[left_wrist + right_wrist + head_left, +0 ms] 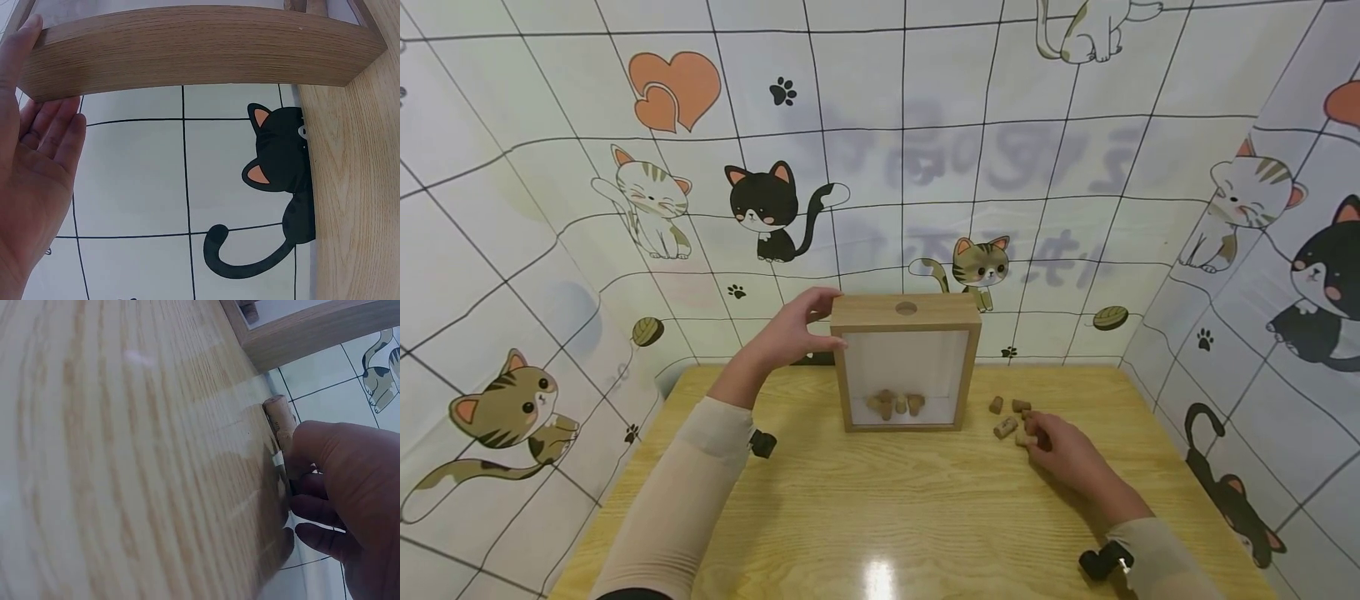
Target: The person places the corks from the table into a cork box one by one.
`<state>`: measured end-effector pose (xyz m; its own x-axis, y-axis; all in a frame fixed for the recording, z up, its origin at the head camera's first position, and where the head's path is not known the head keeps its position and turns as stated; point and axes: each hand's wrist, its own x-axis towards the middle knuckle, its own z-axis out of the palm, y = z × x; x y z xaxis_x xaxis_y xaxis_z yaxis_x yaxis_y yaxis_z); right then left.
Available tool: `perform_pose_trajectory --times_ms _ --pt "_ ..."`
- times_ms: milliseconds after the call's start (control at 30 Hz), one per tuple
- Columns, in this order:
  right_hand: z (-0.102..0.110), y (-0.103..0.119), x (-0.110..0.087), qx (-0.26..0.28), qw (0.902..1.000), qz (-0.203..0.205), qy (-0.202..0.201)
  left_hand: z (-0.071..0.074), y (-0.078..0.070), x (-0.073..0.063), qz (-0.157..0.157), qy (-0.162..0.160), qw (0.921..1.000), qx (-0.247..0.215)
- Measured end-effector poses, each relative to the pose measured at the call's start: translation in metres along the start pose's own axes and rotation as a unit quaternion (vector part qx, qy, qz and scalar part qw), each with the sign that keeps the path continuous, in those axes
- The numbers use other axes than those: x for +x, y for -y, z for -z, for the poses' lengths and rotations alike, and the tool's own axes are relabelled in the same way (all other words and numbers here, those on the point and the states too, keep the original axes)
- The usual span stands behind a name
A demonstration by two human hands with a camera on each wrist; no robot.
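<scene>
A wooden shadow box [907, 312] with a clear front stands upright on the table, a round hole in its top. Several corks [886, 403] show behind the front, at its bottom. My left hand [790, 329] grips the box's upper left corner, thumb at the front and fingers behind. In the left wrist view, the box's side panel [200, 50] runs away from that hand [37, 169]. To the right of the box, my right hand [1067, 450] pinches a cork [1022, 437] at its fingertips, partly hidden. A loose cork [279, 412] lies just beyond the right thumb in the right wrist view.
More loose corks lie on the table close to the right hand, among them one cork [996, 405] nearer the box. The wood-grain table [880, 500] meets a cat-patterned, tile-print wall covering [865, 167] at the back and sides.
</scene>
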<state>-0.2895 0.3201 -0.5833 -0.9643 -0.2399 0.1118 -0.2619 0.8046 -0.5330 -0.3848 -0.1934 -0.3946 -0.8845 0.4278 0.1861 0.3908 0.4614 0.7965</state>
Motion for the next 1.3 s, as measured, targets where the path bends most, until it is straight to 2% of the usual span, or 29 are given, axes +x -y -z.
perform_pose_trajectory --times_ms 167,333,567,767,933,1300 --pt "0.004 0.003 -0.003 -0.004 0.9999 0.002 -0.013 0.000 0.000 0.000 -0.001 0.002 1.0000 -0.002" --pt "0.012 0.007 -0.002 0.030 0.9994 -0.013 -0.011 0.000 -0.001 0.000 0.000 0.000 1.0000 -0.002" --pt "0.019 0.014 0.002 0.056 0.9982 0.007 -0.022 -0.001 0.000 0.001 -0.001 0.001 1.0000 -0.005" --pt "0.023 0.018 0.003 0.114 0.9920 0.015 -0.051 0.000 0.000 0.000 0.001 0.000 1.0000 -0.002" --pt "0.029 0.023 0.005 0.126 0.9891 0.015 -0.075 0.000 -0.001 0.001 0.000 -0.001 1.0000 0.000" --pt "0.039 0.042 0.009 0.187 0.9791 0.009 -0.080 0.000 -0.002 -0.001 0.003 0.002 1.0000 0.002"
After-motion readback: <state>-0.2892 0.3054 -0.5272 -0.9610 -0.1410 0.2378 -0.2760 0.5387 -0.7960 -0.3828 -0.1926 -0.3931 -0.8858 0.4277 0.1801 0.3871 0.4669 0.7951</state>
